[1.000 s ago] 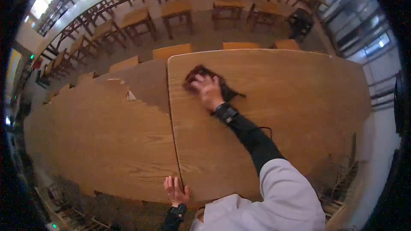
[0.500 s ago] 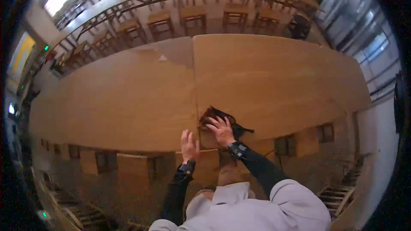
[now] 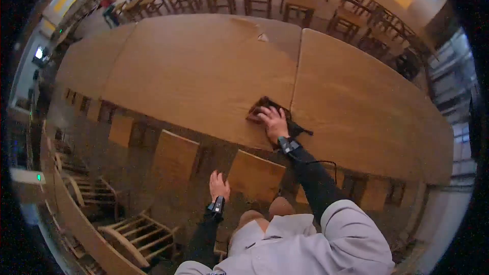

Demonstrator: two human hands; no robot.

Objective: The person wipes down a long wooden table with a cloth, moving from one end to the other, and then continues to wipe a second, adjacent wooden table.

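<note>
The right hand (image 3: 275,124) lies palm down on a crumpled dark reddish-brown cloth (image 3: 253,114), its fingers slightly apart and spread over the fabric rather than clamped around it. The cloth rests on the wood-grained brown surface (image 3: 193,66) near its close edge, mostly left of the seam between two tabletop panels, with a dark, narrow tail (image 3: 305,131) reaching across to the right. The left hand (image 3: 219,187) hangs free beside a square, light-brown wooden stool (image 3: 257,175), fingers extended and slightly parted.
</note>
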